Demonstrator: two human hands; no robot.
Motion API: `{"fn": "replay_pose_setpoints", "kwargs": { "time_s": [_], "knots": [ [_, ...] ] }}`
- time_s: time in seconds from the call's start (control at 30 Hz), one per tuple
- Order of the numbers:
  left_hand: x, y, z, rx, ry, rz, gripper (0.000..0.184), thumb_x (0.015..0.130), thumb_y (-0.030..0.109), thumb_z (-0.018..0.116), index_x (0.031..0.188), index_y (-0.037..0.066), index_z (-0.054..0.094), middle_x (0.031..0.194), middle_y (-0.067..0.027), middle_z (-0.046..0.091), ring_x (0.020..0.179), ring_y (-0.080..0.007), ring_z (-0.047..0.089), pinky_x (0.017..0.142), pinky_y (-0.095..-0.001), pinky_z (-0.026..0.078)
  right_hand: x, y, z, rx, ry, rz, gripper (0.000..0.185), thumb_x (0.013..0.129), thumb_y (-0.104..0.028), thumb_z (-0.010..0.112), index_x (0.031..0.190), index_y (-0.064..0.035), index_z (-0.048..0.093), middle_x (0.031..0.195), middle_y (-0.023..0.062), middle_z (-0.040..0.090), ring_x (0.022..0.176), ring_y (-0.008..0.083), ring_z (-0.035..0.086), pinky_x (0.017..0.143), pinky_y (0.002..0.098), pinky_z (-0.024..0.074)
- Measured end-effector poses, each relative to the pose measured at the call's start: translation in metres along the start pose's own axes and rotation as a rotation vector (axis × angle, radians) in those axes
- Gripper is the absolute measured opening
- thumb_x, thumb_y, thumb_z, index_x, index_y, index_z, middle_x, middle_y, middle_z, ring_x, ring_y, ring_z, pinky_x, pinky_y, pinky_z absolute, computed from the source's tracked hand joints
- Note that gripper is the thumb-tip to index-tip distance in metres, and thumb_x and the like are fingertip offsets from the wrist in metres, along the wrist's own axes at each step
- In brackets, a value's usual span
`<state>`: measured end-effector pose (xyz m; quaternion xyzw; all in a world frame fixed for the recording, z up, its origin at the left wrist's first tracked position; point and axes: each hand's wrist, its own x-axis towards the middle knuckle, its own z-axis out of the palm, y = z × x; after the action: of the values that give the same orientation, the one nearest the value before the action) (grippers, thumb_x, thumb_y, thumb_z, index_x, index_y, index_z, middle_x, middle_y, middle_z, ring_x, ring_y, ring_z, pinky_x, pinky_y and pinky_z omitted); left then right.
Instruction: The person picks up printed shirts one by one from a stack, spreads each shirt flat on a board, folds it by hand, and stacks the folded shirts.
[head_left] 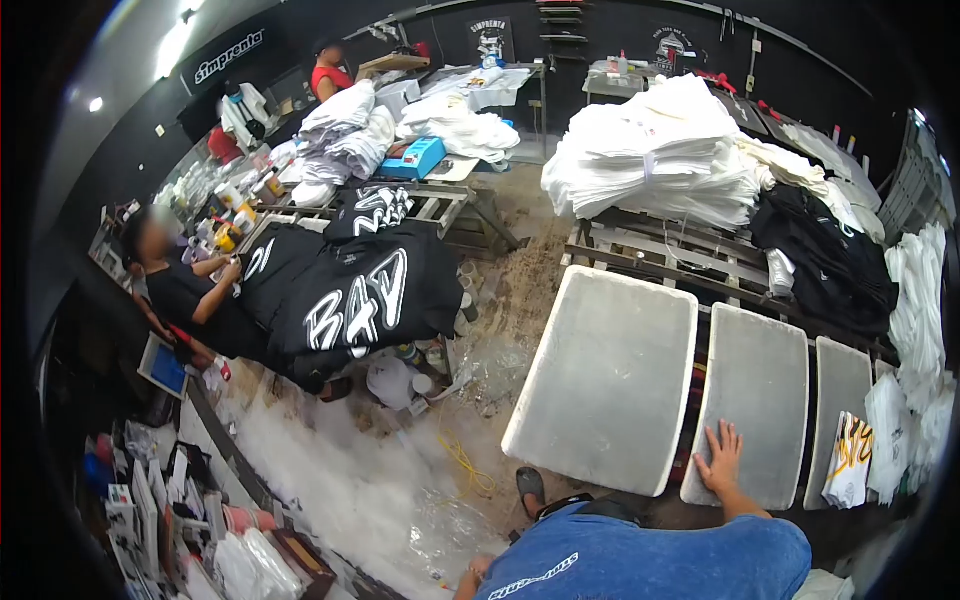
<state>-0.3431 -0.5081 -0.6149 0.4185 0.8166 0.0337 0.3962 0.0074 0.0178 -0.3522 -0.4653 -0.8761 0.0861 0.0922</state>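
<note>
My right hand (720,460) lies flat with its fingers spread on the lower part of a grey, white-edged printing board (755,390), holding nothing. A larger board of the same kind (610,380) is to the left of it. On the right, a narrower board (840,385) carries a folded white shirt with a yellow and black print (850,460) at its lower end. Of my left hand (474,577), only a small patch of skin, hand or forearm, shows beside my blue shirt at the bottom edge. Its fingers are hidden.
Behind the boards, a tall stack of white shirts (650,150) and a dark garment pile (825,255) rest on a rack. Across the aisle, a person in black (185,290) stands at black printed shirts (370,300). Plastic wrap and a yellow cord (465,465) lie on the floor.
</note>
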Motion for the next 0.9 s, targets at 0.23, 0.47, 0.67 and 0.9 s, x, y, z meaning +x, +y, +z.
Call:
{"fn": "replay_pose_setpoints", "kwargs": {
  "time_s": [0.23, 0.47, 0.67, 0.9],
  "knots": [
    [0.094, -0.060, -0.181, -0.270, 0.054, -0.295, 0.022, 0.079, 0.022, 0.054, 0.076, 0.010, 0.072, 0.082, -0.0186, 0.070, 0.069, -0.0305, 0.068, 0.066, -0.0440, 0.053, 0.002, -0.001, -0.002, -0.090, -0.114, 0.007, 0.071, 0.086, -0.048, 0.058, 0.146, -0.0147, 0.040, 0.158, 0.0169, 0.023, 0.146, 0.0422, 0.016, 0.115, 0.0622, 0.0108],
    [0.153, -0.042, -0.231, -0.270, 0.077, -0.071, 0.017, 0.076, 0.021, 0.060, 0.072, 0.014, 0.075, 0.080, -0.0108, 0.072, 0.078, -0.0293, 0.070, 0.075, -0.0406, 0.055, 0.042, -0.055, 0.044, -0.096, -0.072, 0.661, 0.075, 0.093, -0.053, 0.051, 0.153, -0.0141, 0.029, 0.161, 0.0146, 0.016, 0.148, 0.0423, 0.009, 0.114, 0.0655, 0.0104],
    [0.199, -0.006, -0.246, 0.049, -0.202, 0.350, 0.029, 0.085, 0.030, 0.056, 0.099, 0.012, 0.074, 0.111, -0.0183, 0.067, 0.105, -0.0358, 0.063, 0.091, -0.0441, 0.051, 0.101, -0.203, 0.074, -0.101, -0.073, 0.891, 0.077, 0.095, -0.057, 0.044, 0.156, -0.0160, 0.022, 0.161, 0.0234, 0.005, 0.147, 0.0465, 0.003, 0.114, 0.0650, 0.0049],
    [0.275, -0.005, -0.322, 0.565, -0.287, 0.805, 0.036, 0.091, 0.029, 0.047, 0.098, 0.002, 0.070, 0.100, -0.0193, 0.069, 0.091, -0.0351, 0.068, 0.082, -0.0443, 0.055, 0.095, -0.282, 0.112, 0.025, -0.084, 0.778, 0.088, 0.092, -0.059, 0.047, 0.156, -0.0104, 0.013, 0.161, 0.0247, -0.003, 0.146, 0.0487, -0.004, 0.112, 0.0687, 0.0019]
  ]
}}
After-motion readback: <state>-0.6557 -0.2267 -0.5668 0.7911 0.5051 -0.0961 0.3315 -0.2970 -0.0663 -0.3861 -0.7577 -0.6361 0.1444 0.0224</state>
